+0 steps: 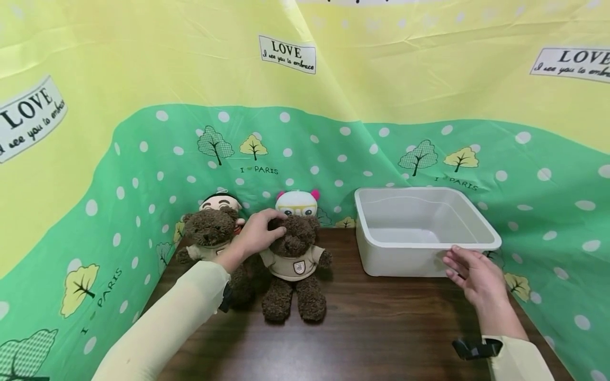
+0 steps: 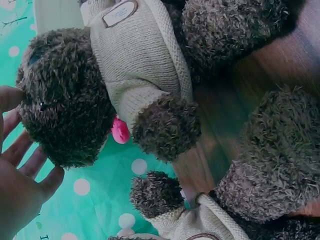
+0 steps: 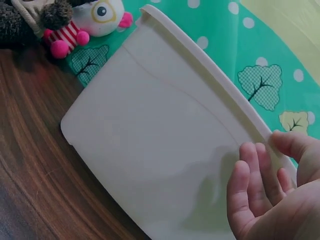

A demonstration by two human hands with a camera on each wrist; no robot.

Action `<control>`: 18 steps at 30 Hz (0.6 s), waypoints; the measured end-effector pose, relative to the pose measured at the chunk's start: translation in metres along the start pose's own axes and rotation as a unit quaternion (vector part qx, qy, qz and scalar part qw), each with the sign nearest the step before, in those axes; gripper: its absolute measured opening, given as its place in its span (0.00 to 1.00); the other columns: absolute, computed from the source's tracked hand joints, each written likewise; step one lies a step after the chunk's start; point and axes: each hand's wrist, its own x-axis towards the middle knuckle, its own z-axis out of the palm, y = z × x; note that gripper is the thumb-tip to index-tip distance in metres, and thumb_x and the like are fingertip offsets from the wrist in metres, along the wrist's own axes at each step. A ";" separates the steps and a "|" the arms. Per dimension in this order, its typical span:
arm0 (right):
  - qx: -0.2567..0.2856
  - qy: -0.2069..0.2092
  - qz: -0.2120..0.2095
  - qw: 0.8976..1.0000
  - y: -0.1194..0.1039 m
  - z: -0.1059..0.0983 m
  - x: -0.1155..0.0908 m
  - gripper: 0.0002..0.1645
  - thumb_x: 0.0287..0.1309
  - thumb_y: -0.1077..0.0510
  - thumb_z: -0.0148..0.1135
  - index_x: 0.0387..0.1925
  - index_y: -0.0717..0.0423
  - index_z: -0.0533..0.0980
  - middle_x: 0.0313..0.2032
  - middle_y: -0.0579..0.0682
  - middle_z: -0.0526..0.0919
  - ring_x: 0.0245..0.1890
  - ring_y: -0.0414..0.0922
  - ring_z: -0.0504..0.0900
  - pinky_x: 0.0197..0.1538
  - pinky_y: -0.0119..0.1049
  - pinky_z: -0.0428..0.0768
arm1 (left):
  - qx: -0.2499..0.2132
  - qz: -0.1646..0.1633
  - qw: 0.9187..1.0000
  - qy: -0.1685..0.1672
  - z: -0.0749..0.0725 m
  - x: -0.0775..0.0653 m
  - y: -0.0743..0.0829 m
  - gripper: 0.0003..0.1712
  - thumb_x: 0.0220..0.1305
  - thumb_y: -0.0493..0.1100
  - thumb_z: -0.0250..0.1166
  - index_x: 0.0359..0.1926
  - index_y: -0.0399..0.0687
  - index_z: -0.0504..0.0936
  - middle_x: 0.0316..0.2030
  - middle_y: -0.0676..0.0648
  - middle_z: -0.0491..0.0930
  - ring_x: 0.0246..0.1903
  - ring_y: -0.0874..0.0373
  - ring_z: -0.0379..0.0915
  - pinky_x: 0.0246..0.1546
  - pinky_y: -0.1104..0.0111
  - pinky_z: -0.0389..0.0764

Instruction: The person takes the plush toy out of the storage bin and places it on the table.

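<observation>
My left hand [image 1: 259, 233] holds the head of a dark brown teddy bear [image 1: 293, 280] in a beige sweater with a badge. The thumb lies near its face; the fingers [image 2: 35, 162] bend around the top of the head in the left wrist view. This bear sits upright on the table. A similar second bear [image 1: 209, 227] sits to its left, partly behind my forearm. On the right, my right hand [image 1: 478, 278] holds the front rim of a pale grey plastic bin [image 1: 400, 259], thumb at the rim and fingers [image 3: 240, 192] bent against the outer wall.
Behind the bears stand a dark-haired doll [image 1: 220, 201] and a white-headed plush toy [image 1: 296, 200] with pink ears and yellow glasses. A green and yellow printed cloth [image 1: 305, 143] hangs along the back and sides of the dark wooden table [image 1: 362, 328].
</observation>
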 end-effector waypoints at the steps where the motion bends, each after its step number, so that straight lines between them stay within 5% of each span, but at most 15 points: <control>1: -0.002 0.000 0.000 1.000 0.000 0.000 0.000 0.04 0.63 0.52 0.73 0.37 0.46 0.85 0.33 0.43 0.91 0.34 0.39 0.91 0.33 0.36 0.87 | 0.000 0.000 1.000 0.002 0.001 -0.001 0.000 0.19 0.72 0.45 0.65 0.61 0.50 0.82 0.65 0.44 0.77 0.67 0.45 0.71 0.68 0.48 0.72; 18: -0.082 -0.004 -0.016 0.996 0.003 -0.003 -0.008 0.07 0.64 0.49 0.71 0.41 0.45 0.83 0.34 0.41 0.91 0.35 0.37 0.90 0.35 0.35 0.88 | 0.006 0.026 0.999 0.030 -0.003 -0.012 -0.003 0.22 0.74 0.47 0.63 0.66 0.52 0.79 0.66 0.48 0.75 0.67 0.46 0.71 0.67 0.45 0.71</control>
